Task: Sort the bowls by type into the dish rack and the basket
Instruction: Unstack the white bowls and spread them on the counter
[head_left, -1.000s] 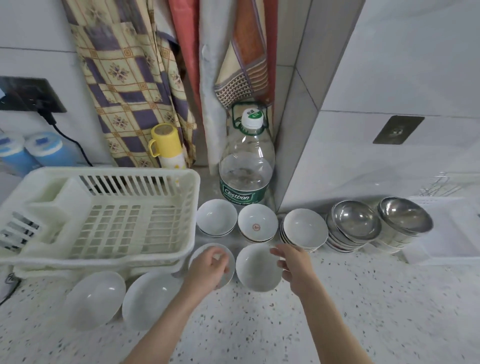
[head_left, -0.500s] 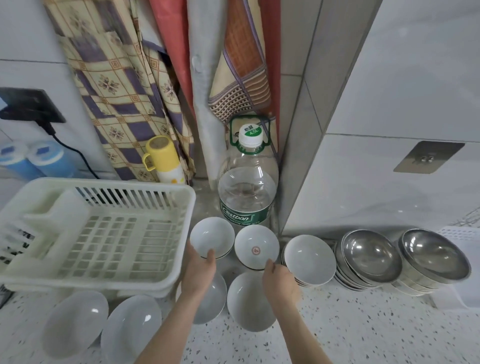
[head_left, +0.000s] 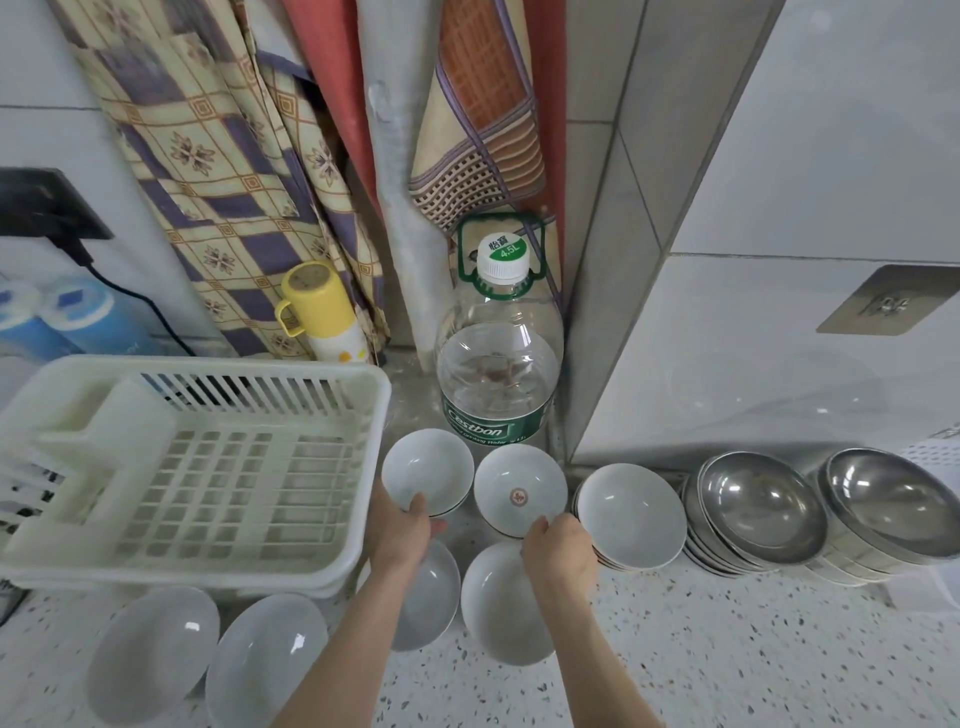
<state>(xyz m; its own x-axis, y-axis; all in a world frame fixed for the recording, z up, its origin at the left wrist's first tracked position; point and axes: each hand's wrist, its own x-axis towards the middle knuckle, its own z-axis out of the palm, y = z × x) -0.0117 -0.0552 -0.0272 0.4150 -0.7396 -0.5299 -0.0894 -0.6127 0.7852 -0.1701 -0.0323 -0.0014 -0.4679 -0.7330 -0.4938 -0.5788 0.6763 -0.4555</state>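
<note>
Two stacks of small white bowls stand before the water bottle: a plain stack (head_left: 427, 468) and one with a red mark inside (head_left: 519, 488). My left hand (head_left: 401, 530) grips the near rim of the plain stack, thumb inside. My right hand (head_left: 558, 548) grips the near rim of the red-marked stack. A third white stack (head_left: 631, 514) leans at its right. Two steel bowl stacks (head_left: 758, 506) (head_left: 893, 506) sit further right. Wider white bowls (head_left: 506, 605) (head_left: 426, 597) (head_left: 153, 652) (head_left: 265, 662) lie near me. The cream dish rack (head_left: 197, 467) is left.
A large water bottle (head_left: 498, 374) stands behind the bowls, a yellow-capped flask (head_left: 322, 317) beside hanging cloths. A white perforated basket (head_left: 935, 452) shows at the right edge. A tiled wall corner juts out at the right. Speckled counter (head_left: 753, 654) stretches in front.
Both hands moved away from the wider front bowls to the small stacks behind them and took hold of their rims. The camera came closer.
</note>
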